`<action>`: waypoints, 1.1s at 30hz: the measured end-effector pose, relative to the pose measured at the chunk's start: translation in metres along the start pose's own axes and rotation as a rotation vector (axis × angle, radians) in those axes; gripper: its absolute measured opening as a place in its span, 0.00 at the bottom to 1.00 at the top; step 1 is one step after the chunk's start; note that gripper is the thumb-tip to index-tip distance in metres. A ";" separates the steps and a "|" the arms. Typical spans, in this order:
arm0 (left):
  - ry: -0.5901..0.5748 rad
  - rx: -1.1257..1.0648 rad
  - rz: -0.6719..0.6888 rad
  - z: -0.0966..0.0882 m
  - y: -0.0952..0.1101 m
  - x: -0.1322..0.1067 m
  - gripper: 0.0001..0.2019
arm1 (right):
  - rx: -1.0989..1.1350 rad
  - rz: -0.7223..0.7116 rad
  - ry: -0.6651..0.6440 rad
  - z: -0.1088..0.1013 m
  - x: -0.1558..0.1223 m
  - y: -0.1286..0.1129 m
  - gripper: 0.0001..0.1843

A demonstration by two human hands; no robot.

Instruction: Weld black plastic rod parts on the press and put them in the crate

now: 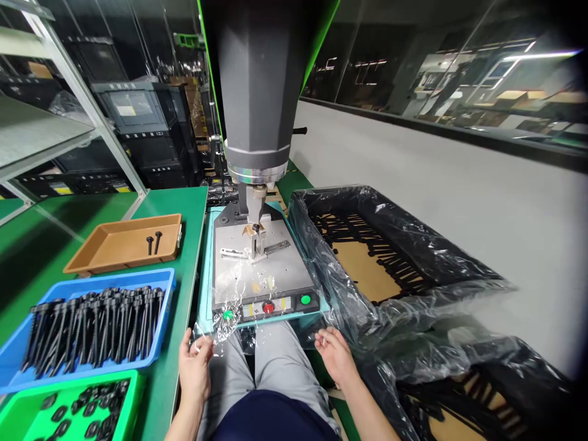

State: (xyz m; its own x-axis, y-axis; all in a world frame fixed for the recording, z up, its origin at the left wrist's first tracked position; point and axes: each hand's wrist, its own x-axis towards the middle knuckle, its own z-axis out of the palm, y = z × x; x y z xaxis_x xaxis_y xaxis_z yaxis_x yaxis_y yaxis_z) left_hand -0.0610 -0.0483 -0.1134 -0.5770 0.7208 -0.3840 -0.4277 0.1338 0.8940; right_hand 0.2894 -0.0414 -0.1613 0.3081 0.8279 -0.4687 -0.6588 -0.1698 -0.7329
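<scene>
A sheet of clear, shiny plastic film [223,327] stretches in front of my lap and partly over the press's front edge. My left hand [196,361] pinches its left side near the green tabletop's edge. On the other side, my right hand [334,354] has its fingertips pinched at what looks like the film's right edge; the film is hard to see there. Beyond both hands lies the metal base plate [243,278] of a press, with a small fixture [257,242] holding a black part beneath the press head [257,110].
At left, a brown tray [103,245] holds two black bolt-like parts, a blue tray [168,312] many more, and a green tray [135,392] small black pieces. Plastic-lined bins [404,236] with black parts on cardboard stand at right. Red [268,308] and green buttons [305,299] front the press.
</scene>
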 end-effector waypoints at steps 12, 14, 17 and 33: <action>-0.064 0.111 -0.065 -0.014 -0.013 -0.020 0.36 | -0.459 -0.270 0.370 -0.038 0.003 0.010 0.30; -0.063 0.129 -0.099 -0.019 -0.015 -0.021 0.35 | -0.576 -0.379 0.420 -0.037 -0.003 0.006 0.31; -0.071 0.146 -0.153 -0.028 -0.018 -0.021 0.35 | -0.696 -0.551 0.389 -0.018 -0.015 -0.004 0.28; -0.233 0.316 -0.291 -0.043 -0.025 -0.032 0.15 | -1.000 -0.973 -0.289 0.267 0.085 -0.074 0.21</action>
State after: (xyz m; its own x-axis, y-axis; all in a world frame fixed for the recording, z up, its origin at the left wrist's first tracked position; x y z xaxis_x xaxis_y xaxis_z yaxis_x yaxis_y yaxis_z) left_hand -0.0614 -0.1040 -0.1327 -0.2783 0.7509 -0.5990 -0.2958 0.5263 0.7972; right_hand 0.1808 0.1842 -0.0147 0.1205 0.8891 0.4415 0.5217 0.3217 -0.7902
